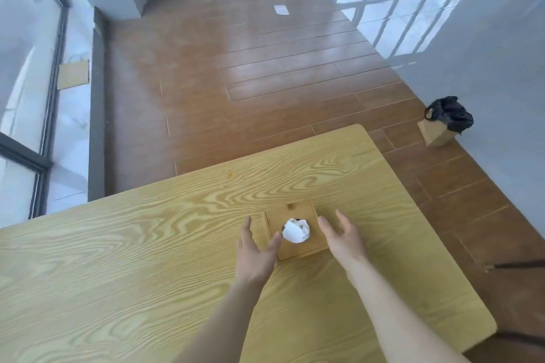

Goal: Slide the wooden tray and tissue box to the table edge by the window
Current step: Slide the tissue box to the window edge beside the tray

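A window (pixel 20 74) is seen at far left, well apart from the box (pixel 298 231), which sits on the table (pixel 147 244) right of centre. The left hand (pixel 255 247) is spread open, empty, just beside the box's left side. The right hand (pixel 343 237) is likewise open, empty, beside its right side. The grasp seems about to be made; both palms must next be closed in before a leftward slide. No separate tray can be told apart.

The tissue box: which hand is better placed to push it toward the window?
The right hand. It is open at the side of the tissue box facing away from the window, so it can push leftward. The left hand stands in the path.
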`<state>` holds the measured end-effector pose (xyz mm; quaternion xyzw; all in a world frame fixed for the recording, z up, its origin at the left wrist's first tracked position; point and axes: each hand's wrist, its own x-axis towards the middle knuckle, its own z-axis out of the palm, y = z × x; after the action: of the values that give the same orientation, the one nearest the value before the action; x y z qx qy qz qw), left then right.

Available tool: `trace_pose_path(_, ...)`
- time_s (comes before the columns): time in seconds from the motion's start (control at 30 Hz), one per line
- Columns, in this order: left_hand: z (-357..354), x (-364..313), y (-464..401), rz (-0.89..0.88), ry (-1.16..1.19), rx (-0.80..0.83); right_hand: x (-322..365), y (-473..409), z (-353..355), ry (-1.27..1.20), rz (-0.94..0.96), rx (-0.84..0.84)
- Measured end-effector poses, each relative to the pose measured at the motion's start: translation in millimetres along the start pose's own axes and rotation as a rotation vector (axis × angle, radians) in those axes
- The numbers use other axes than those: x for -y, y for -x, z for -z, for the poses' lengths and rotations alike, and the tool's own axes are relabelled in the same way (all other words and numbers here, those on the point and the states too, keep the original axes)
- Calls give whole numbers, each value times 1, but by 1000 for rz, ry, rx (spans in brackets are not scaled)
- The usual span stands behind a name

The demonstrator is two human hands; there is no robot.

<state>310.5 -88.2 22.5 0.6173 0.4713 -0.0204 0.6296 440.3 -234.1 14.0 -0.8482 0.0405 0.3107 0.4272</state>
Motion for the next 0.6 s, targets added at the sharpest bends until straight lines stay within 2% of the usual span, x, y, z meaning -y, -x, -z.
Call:
trace_pose_path(0.1,-12,2,-3,144,153,-4,-6,-5,-4,-84,-54,79)
trace_pose_path(0.2,-16,7,-6,211,181,-18,-9,-6,-10,-55,-42,110)
trace_pose_path(0.6,-10,7,-8,198,134,-30,-8,-4,-17,17,-10,103)
